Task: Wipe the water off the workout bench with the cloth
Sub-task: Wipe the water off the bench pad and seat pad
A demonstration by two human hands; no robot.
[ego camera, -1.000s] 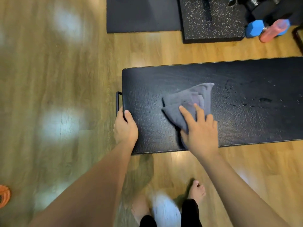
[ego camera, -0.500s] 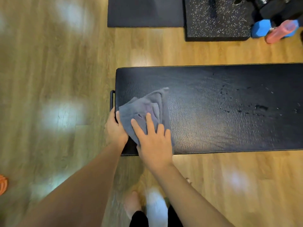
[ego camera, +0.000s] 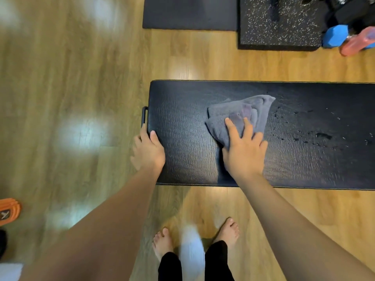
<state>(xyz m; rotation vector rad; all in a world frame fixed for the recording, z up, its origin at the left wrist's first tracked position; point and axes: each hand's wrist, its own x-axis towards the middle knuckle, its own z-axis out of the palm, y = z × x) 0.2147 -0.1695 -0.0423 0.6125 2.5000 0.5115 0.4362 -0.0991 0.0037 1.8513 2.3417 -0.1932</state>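
A black padded workout bench (ego camera: pixel 182 122) runs from the middle of the view off the right edge. A crumpled grey cloth (ego camera: pixel 243 112) lies on its top. My right hand (ego camera: pixel 244 153) presses flat on the cloth's near part, fingers spread. Water drops (ego camera: pixel 322 135) dot the bench surface to the right of the cloth. My left hand (ego camera: pixel 148 151) grips the bench's left end by its near corner, thumb on top, just below a black metal handle (ego camera: pixel 144 116).
Wooden floor lies all around. Two dark mats (ego camera: pixel 190 13) lie beyond the bench, with a blue dumbbell (ego camera: pixel 334 36) and a pink dumbbell (ego camera: pixel 359 40) at the top right. An orange object (ego camera: pixel 8 211) is at the left edge. My bare feet (ego camera: pixel 164 242) stand before the bench.
My right hand slid the cloth left to the bench's end, then back right toward the water drops. My left hand stayed on the bench's left end.
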